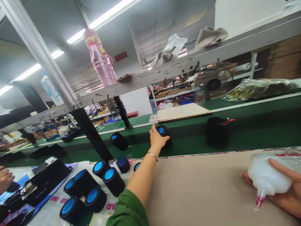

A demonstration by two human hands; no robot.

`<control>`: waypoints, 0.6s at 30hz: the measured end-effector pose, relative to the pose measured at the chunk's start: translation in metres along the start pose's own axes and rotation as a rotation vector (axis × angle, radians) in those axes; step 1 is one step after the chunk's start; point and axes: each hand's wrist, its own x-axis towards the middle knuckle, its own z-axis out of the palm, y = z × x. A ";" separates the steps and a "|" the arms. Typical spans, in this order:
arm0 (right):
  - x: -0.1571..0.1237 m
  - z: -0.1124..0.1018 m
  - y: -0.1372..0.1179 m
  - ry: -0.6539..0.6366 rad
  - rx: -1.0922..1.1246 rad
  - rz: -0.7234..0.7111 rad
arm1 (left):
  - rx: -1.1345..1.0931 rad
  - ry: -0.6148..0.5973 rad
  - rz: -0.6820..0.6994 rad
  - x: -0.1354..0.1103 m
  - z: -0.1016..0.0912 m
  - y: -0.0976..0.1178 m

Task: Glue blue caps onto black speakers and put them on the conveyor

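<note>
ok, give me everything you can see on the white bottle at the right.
The white bottle is cloudy and translucent, rounded, and looks like soft plastic. It narrows to a clear, thin nozzle with a magenta section; whether that is a part, print or contents isn't clear. It is held tip-down, leaning slightly left, in the person's right hand, thumb across its upper side and fingers behind and below. In the view it overlaps the right side of the beige board. Contents and fill level can't be told.
</note>
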 end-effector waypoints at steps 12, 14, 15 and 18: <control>-0.016 0.007 -0.007 -0.003 0.072 0.076 | -0.041 -0.273 0.307 -0.054 0.122 0.068; -0.016 0.007 -0.007 -0.011 0.081 0.081 | -0.035 -0.326 0.293 -0.058 0.134 0.070; -0.015 0.006 -0.008 -0.016 0.083 0.087 | -0.036 -0.355 0.284 -0.060 0.138 0.070; -0.013 0.004 -0.008 -0.029 0.077 0.111 | -0.063 -0.448 0.230 -0.062 0.146 0.070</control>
